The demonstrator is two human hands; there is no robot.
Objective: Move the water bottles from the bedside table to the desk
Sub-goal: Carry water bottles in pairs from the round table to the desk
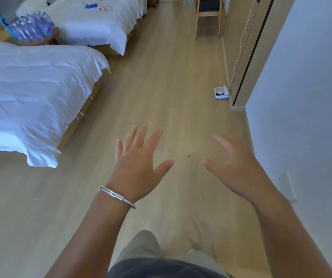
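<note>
Two bare hands hover over the wooden floor (pixel 171 87) at the near centre, both palm-down with nothing in them: the left hand (pixel 139 163), at about 6 o'clock, has its fingers spread and nearly straight, and a silver bracelet (pixel 117 196) circles its wrist; the right hand (pixel 235 167), just toward 5 o'clock, has its fingers loosely splayed and slightly bent. Beneath the forearms a dark shirt hem and pale trousers show at the bottom edge. At 9 o'clock the corner of a bed (pixel 31 93) with white sheets hangs over the floor. Toward 2 o'clock a small white telephone (pixel 221 93) sits on the floor against the wall, a thin cable running up from it. Farther off, at 10 to 11 o'clock, a cluster of clear water bottles (pixel 32 27) stands on the bedside worktop (pixel 51 38) between the near bed and a second white bed (pixel 93 25), which carries a few small blurred items. At 1 o'clock, farthest away, a wooden chair (pixel 208 17) with a dark seat stands by the wall.
</note>
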